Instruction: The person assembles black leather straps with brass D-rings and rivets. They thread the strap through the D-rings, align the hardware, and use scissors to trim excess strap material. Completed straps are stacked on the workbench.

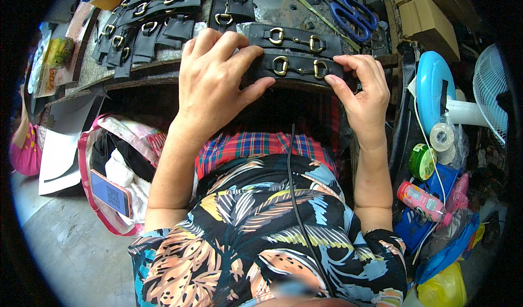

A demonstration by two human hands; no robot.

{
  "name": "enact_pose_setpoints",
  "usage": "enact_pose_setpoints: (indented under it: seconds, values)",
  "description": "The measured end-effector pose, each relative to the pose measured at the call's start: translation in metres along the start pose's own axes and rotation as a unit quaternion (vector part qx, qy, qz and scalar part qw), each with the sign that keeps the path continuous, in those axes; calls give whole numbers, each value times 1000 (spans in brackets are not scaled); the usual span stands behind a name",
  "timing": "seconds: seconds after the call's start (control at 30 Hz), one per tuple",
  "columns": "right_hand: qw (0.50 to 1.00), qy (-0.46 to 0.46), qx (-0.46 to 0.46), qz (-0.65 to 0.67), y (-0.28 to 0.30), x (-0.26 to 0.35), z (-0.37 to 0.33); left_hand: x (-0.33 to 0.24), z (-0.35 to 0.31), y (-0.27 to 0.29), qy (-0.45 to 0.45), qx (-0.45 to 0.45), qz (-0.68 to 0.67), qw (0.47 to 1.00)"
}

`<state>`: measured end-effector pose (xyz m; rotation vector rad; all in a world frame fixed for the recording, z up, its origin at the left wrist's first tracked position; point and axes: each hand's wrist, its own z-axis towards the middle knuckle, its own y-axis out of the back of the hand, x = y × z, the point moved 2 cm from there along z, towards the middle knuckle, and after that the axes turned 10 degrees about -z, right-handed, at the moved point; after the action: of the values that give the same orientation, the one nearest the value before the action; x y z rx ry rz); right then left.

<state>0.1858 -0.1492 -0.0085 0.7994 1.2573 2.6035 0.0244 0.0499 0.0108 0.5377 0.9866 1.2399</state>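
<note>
A black leather strap with a gold horsebit buckle [297,67] lies at the near edge of the dark worktable [98,70]. My left hand [215,75] lies flat over its left end, fingers spread and pressing down. My right hand [359,89] pinches its right end between thumb and bent fingers. A second black strap with the same gold buckle [294,39] lies just behind it, touching my left fingertips.
Several more black straps with gold rings [147,18] are laid out at the table's back left. Blue-handled scissors [354,14] lie at the back right. A bag holding a phone [110,192] sits on the floor at left. A fan [490,94], tape rolls [441,137] and bottles crowd the right.
</note>
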Motion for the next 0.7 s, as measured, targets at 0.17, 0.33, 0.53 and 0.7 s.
enact_pose_setpoints:
  seconds: [0.17,0.33,0.53,0.7]
  values:
    - [1000,-14,1,18,1,0,-2,-1,0,0,-8,-9,-4,1000]
    - [963,-150,48,220,4,-7,4,-3,7,1,-24,-32,7,999]
    - [999,-13,6,-38,-2,-4,36,8,28,2,4,-1,39,999]
    - [988,69,42,-130,-1,8,47,8,36,-7,-30,10,31,999]
